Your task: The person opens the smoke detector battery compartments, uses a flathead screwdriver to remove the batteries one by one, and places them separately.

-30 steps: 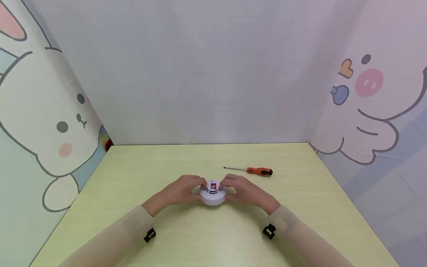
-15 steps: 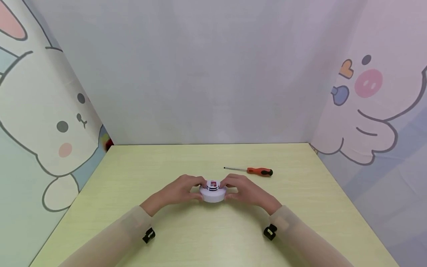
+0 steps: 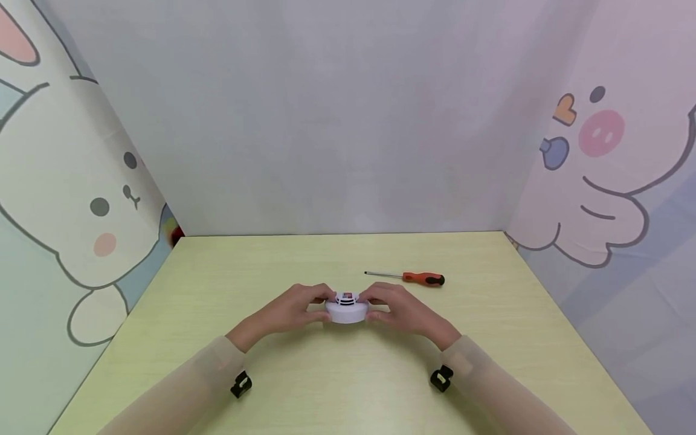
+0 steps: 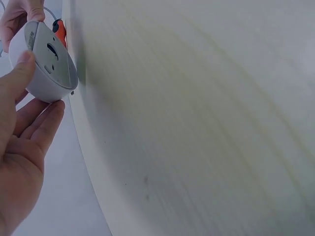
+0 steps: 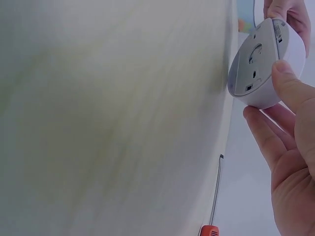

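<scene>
A round white smoke detector [image 3: 347, 312] with dark slots and a red label on top is held between both hands, above the table's middle. Its left side is gripped by my left hand [image 3: 296, 309], thumb low on the rim and fingers higher up. My right hand [image 3: 399, 309] grips the opposite side in the same way. From the left wrist view, the flat underside of the detector [image 4: 51, 59] shows slots and holes, lifted off the table. The right wrist view shows that underside of the smoke detector [image 5: 256, 61] too, with the thumb on its edge.
A screwdriver [image 3: 415, 278] with a red and black handle lies behind the right hand, its shaft pointing left. The pale yellow table [image 3: 348, 386] ends at a grey-white curtain [image 3: 348, 121]. Cartoon-printed cloth [image 3: 614, 145] hangs at both sides.
The smoke detector has tipped in my hands, its near edge rising so that its top label looks flatter and more of its side faces me. The screwdriver has stayed put.
</scene>
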